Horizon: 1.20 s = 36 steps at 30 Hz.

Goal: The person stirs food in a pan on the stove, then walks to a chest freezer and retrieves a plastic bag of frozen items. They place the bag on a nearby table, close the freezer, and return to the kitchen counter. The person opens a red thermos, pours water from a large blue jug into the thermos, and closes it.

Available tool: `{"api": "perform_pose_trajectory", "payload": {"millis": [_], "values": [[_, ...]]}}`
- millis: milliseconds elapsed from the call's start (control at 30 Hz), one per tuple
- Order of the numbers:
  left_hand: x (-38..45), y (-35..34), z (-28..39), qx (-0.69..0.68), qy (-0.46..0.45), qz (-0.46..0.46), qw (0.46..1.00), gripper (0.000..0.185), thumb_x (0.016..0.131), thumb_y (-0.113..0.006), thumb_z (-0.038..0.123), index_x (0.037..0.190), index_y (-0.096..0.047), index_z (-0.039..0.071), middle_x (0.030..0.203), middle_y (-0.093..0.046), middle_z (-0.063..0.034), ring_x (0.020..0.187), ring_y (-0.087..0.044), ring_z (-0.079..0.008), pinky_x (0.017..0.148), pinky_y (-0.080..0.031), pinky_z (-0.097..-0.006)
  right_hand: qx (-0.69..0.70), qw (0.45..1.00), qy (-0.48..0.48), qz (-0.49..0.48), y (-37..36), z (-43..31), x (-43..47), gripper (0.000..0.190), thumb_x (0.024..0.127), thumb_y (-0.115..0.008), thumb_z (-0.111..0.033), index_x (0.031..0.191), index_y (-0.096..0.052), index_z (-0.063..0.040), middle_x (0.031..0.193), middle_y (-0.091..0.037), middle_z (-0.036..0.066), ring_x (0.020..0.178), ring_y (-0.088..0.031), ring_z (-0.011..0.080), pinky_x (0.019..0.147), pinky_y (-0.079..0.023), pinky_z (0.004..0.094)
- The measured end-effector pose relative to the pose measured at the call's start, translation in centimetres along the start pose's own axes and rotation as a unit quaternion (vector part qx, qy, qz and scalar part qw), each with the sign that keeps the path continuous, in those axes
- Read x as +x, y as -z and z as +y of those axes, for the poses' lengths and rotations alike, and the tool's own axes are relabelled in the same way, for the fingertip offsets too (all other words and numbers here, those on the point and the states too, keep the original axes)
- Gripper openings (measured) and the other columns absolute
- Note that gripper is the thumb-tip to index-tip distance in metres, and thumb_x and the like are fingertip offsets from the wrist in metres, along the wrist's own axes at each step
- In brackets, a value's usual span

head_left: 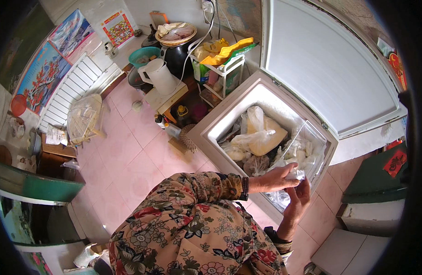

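Observation:
My left hand [276, 179] and my right hand [300, 199] meet over the near right part of an open chest freezer [214, 151]. Between the fingers of both hands is a bunched piece of clear plastic [299, 174], apparently the neck of a plastic bag. Clear plastic hangs below the hands, inside the freezer rim; what it holds is partly hidden. A large knotted bag of yellowish food [267, 134] lies in the freezer, with a bag of brown food [256, 165] nearer me. Bags of pale food [302, 147] lie at the right, under a clear sliding panel [310, 134].
The raised freezer lid [328, 65] stands behind. Left of the freezer are a white rack [231, 67] with packages, a white pitcher [159, 77] on a small wooden stool [173, 99], and a woven mat [187, 137]. A green-topped cabinet [372, 175] stands at right.

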<state>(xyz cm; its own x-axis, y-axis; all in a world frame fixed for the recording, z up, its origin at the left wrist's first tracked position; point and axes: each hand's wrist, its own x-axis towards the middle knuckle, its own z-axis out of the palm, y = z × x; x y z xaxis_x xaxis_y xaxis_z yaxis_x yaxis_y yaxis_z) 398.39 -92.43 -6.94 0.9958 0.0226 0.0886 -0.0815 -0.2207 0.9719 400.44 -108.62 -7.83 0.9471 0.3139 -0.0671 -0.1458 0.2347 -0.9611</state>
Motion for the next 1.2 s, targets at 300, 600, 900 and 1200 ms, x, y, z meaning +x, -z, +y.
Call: {"api": "perform_pose_trajectory", "payload": {"millis": [300,600,900,1200], "values": [[-1.7,-1.7,-0.2,0.025,-0.123,0.046,0.991,0.046,0.092,-0.06,0.003,0.136,-0.048,0.004,0.117,-0.063,-0.0204,0.103,-0.065,-0.0293,0.087,-0.052,-0.0363,0.095,0.992,-0.078,-0.029,5.4,-2.3,-1.2,0.069,0.068,-0.083,-0.002,0.129,-0.053,0.005,0.112,-0.061,0.009,0.103,-0.061,0.0195,0.088,-0.052,0.0295],[-4.2,-3.7,-3.3,0.2,-0.319,-0.111,0.92,0.013,0.084,-0.063,0.003,0.097,-0.063,0.003,0.091,-0.057,-0.0106,0.087,-0.056,-0.0262,0.074,-0.045,-0.0395,0.242,0.968,-0.031,-0.058,6.8,-2.8,-0.7,0.07,0.075,-0.083,-0.01,0.137,-0.05,-0.003,0.131,-0.058,0.011,0.099,-0.064,0.023,0.083,-0.056,0.0368],[-6.5,0.9,-0.9,0.166,-0.282,0.005,0.945,0.055,0.077,-0.077,0.028,0.122,-0.055,0.004,0.106,-0.059,-0.0098,0.097,-0.056,-0.0267,0.087,-0.043,-0.0424,0.117,0.992,0.023,-0.044,2.1,-1.6,-1.1,0.072,0.077,-0.083,-0.016,0.137,-0.048,0.001,0.136,-0.054,0.013,0.113,-0.059,0.0241,0.098,-0.049,0.0374],[-14.0,13.4,-1.2,-0.235,0.012,0.047,0.971,0.056,0.082,-0.077,0.017,0.129,-0.051,0.0,0.114,-0.062,-0.0081,0.109,-0.059,-0.0179,0.095,-0.047,-0.0339,0.023,0.994,0.012,-0.109,-14.7,1.5,-4.1,0.07,0.073,-0.083,-0.008,0.134,-0.051,0.002,0.117,-0.06,0.005,0.108,-0.061,0.0228,0.097,-0.047,0.0365]]}}
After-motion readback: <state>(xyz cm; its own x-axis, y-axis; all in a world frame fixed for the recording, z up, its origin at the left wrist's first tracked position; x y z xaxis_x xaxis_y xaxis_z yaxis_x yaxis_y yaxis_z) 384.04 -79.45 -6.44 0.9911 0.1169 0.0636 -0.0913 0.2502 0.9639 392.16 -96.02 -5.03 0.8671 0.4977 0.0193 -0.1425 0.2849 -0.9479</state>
